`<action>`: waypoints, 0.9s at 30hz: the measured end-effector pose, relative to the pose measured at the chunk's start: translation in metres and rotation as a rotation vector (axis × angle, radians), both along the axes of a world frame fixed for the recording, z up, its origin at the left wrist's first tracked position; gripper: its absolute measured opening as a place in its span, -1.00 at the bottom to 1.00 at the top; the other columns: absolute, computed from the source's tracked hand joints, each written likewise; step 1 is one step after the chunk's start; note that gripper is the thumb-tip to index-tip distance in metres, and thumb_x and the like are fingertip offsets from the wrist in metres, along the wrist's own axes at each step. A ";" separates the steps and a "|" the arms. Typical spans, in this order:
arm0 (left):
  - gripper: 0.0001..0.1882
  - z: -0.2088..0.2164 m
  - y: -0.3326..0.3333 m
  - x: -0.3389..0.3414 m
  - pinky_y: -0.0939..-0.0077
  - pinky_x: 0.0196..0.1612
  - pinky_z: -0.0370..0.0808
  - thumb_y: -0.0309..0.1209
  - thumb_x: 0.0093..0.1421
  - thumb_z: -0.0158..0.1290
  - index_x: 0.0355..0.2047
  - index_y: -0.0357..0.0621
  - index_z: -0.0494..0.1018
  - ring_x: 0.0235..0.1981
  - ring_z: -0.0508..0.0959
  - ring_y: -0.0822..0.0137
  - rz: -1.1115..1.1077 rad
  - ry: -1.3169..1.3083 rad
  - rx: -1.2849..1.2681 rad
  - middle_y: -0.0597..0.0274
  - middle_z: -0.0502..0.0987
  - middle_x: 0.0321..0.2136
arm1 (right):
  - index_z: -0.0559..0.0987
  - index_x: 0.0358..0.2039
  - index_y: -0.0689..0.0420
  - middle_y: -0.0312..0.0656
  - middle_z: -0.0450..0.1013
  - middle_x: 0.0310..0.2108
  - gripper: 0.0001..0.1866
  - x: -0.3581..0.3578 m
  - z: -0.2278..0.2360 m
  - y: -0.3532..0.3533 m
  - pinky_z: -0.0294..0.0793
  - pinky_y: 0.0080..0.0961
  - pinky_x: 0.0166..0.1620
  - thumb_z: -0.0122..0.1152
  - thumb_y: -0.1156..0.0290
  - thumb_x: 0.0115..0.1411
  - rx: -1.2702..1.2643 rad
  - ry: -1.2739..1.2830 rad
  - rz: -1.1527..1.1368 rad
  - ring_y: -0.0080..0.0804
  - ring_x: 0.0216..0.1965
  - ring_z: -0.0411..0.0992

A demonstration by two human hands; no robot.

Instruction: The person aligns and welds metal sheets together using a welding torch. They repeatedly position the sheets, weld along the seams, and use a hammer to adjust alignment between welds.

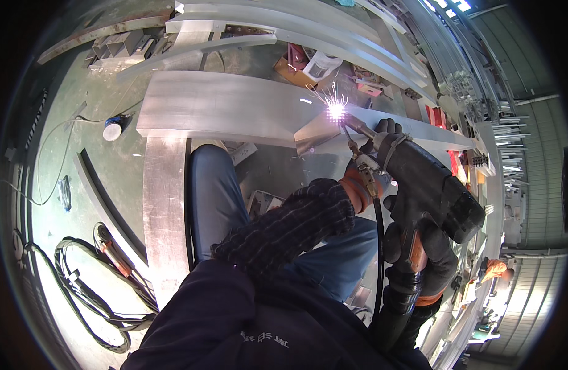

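Observation:
A bulky black hand-held welding torch points up and left, its narrow nozzle meeting a bright violet-white flash with flying sparks. My right hand, in a dark glove with an orange cuff, is wrapped round the torch's handle. From the lower left my left arm crosses over; my gloved left hand grips the torch's front, partly hidden behind it. A thin brass-fitted feed tube with a black hose runs beside the nozzle. The flash sits where a small angled metal piece meets a wide silver beam.
A second silver beam runs toward me beside my knee. On the left floor lie coiled black cables, an orange-handled tool and a blue-and-white can. Beyond are more metal bars and a cardboard box. Someone in orange is far right.

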State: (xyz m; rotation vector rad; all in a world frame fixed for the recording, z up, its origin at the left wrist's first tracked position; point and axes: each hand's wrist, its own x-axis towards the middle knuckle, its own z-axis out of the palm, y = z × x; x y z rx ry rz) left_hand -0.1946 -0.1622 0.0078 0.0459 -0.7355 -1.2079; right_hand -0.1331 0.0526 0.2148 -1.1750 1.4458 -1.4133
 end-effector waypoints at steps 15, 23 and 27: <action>-0.40 0.020 0.019 0.039 0.23 0.57 -0.08 -0.21 0.48 -0.27 0.47 -0.05 -0.01 0.52 0.04 0.18 0.281 -0.635 0.062 0.09 0.07 0.48 | 0.44 0.17 0.48 0.34 0.56 -0.09 -0.34 0.015 0.007 0.010 0.40 -0.48 -0.53 0.31 0.18 0.25 -0.064 0.029 0.011 -0.29 -0.60 0.48; -0.40 0.031 0.035 0.053 0.26 0.58 -0.08 -0.23 0.48 -0.29 0.48 -0.06 -0.03 0.52 0.05 0.22 1.470 -2.240 0.017 0.09 0.08 0.47 | 0.48 0.11 0.46 0.27 0.58 -0.10 -0.42 -0.007 0.000 0.022 0.43 -0.49 -0.49 0.28 0.20 0.29 -0.054 0.117 0.004 -0.33 -0.57 0.50; -0.38 0.041 0.043 0.058 0.17 0.57 -0.10 -0.15 0.50 -0.37 0.50 -0.05 -0.04 0.53 0.01 0.19 2.002 -2.964 0.016 0.12 0.05 0.50 | 0.50 0.08 0.44 0.23 0.59 -0.11 -0.46 -0.019 -0.004 0.030 0.44 -0.50 -0.47 0.27 0.21 0.31 -0.046 0.212 0.005 -0.35 -0.55 0.51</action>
